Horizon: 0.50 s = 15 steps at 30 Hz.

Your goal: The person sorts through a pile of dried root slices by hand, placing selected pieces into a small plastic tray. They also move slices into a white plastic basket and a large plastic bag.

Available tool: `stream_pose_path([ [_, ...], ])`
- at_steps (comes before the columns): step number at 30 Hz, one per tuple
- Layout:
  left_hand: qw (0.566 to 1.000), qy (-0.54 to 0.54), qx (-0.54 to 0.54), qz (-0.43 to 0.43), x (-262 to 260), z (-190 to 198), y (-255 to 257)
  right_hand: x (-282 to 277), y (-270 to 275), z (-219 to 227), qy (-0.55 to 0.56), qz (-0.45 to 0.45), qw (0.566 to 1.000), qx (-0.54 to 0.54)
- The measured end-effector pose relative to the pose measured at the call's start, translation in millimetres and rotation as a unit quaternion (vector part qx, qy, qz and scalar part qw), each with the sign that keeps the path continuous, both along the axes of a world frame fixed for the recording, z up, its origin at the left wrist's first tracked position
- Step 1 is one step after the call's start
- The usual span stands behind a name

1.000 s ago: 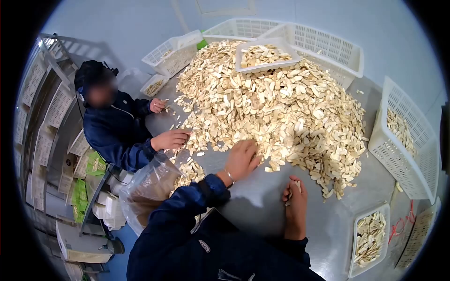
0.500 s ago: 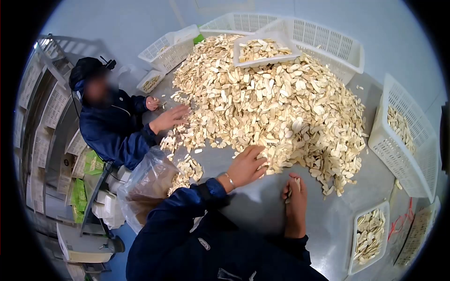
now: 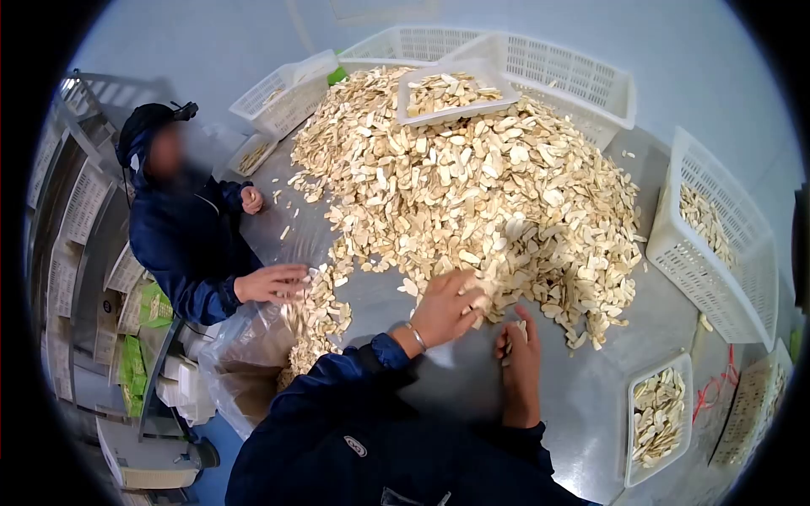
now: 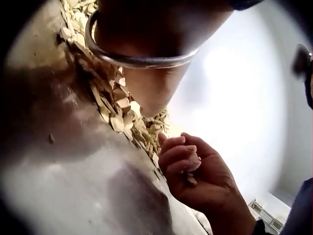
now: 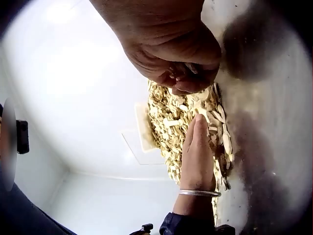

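A large heap of dried pale slices (image 3: pixel 472 194) covers much of the metal table. At its near edge my left hand (image 3: pixel 447 310), with a bangle at the wrist, reaches in with fingers extended over the slices; the right wrist view shows this hand (image 5: pixel 199 156) side-on, fingers close together. My right hand (image 3: pixel 521 358) stays just right of it, fingers curled around a few slices. In the left wrist view, part of a slice (image 4: pixel 190 178) shows in the right hand's curled fingers. The palm side of my left hand is hidden.
Another person's hand (image 3: pixel 272 284) is over slices beside a clear plastic bag (image 3: pixel 245 358) at left. A white tray (image 3: pixel 688 422) of slices stands at right, near a tall white basket (image 3: pixel 717 295). Another tray (image 3: pixel 460 111) sits on the heap.
My left hand has slid right along the heap's edge, closer to my right hand, which keeps its hold. The other person's hand has moved from the heap toward the bag. The view has shifted slightly.
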<state>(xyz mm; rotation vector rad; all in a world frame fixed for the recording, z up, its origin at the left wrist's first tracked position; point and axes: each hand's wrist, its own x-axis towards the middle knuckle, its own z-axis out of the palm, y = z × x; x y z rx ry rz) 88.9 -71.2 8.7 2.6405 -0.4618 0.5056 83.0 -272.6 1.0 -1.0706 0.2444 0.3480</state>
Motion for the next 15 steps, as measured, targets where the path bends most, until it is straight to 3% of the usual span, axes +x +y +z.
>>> stream_pose_path([
  [3,0.987,0.028,0.018,-0.16,-14,11,0,-2,0,-4,0.005,0.002,1.0,0.016],
  [4,0.985,0.046,0.014,-0.167,-19,12,2,-3,1,-2,0.006,0.002,1.0,0.02],
  [7,0.991,0.047,-0.014,-0.125,-34,6,22,-4,2,8,0.013,0.004,1.0,0.022],
  [8,0.996,-0.009,-0.032,-0.083,-37,4,26,-4,2,10,0.015,0.006,1.0,0.02],
  [11,0.999,-0.003,-0.044,0.015,-40,-3,44,-4,4,11,0.026,0.0,0.999,0.024],
  [15,0.987,0.09,-0.063,0.115,-32,11,44,-3,3,10,0.013,0.01,1.0,0.003],
])
